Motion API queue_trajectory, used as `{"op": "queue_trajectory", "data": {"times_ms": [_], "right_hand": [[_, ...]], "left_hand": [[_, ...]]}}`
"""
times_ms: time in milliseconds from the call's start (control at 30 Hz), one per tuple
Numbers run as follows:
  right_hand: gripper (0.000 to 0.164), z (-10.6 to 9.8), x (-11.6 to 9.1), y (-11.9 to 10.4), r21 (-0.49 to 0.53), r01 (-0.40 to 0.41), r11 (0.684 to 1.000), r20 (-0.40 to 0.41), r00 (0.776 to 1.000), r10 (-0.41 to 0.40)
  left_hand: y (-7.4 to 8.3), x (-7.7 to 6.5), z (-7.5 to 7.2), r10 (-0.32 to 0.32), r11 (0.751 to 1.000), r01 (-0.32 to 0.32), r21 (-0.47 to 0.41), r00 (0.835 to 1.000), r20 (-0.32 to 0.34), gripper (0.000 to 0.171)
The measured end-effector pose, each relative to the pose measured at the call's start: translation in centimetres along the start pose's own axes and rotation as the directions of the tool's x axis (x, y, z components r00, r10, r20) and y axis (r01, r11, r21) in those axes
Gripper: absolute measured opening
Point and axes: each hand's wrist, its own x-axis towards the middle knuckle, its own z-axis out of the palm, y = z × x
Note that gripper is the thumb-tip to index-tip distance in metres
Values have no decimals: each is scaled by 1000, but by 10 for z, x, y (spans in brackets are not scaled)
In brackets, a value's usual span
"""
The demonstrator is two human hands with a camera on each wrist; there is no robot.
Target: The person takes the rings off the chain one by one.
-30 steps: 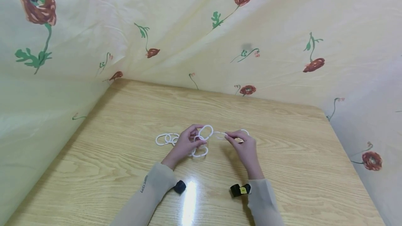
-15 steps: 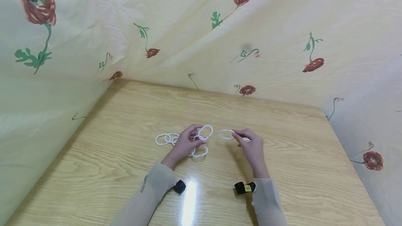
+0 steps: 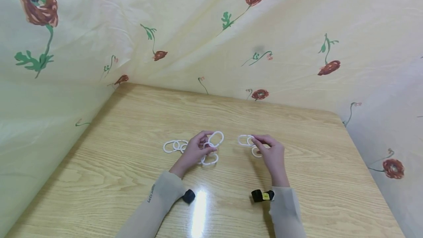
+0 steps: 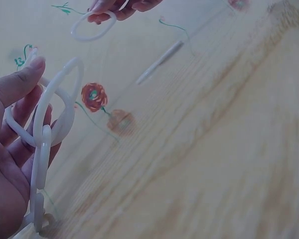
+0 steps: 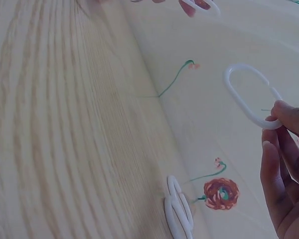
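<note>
White plastic oval rings, each with a small gap, are the things in use. My left hand holds several linked rings, one ring standing up past the fingertips. More of these rings lie on the table left of that hand; the hand hides part of them. Between thumb and forefinger, my right hand pinches a single ring raised over the table, apart from the left hand's rings. Below it, other rings lie on the wood, partly overlapping.
The wooden table meets a flowered cloth at the back and along its sides. A black wrist camera sits at the left sleeve and another camera at the right. Bright glare marks the table's front.
My right hand has moved to the right with its ring, away from the left hand's rings, uncovering rings on the table. My left hand stays nearly still.
</note>
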Motion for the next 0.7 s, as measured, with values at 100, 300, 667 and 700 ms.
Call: {"op": "queue_trajectory", "data": {"times_ms": [100, 300, 667, 700], "right_hand": [[18, -3, 1, 2, -3, -3, 1000, 1, 1000, 3], [18, -10, 1, 1, -10, -20, 1000, -1, 1000, 20], [21, -20, 5, 11, -95, -51, 994, 34, 998, 54], [20, -21, 5, 13, -110, -55, 992, 45, 997, 60]], "left_hand": [[-1, 0, 0, 9, 1000, -9, -2, 1000, 1, 56], [-2, 1, 1, 12, 1000, -12, -3, 1000, 7, 56], [-2, 1, 1, 20, 1000, -20, 13, 1000, -3, 55], [-2, 1, 1, 21, 1000, -21, 14, 1000, -3, 55]]}}
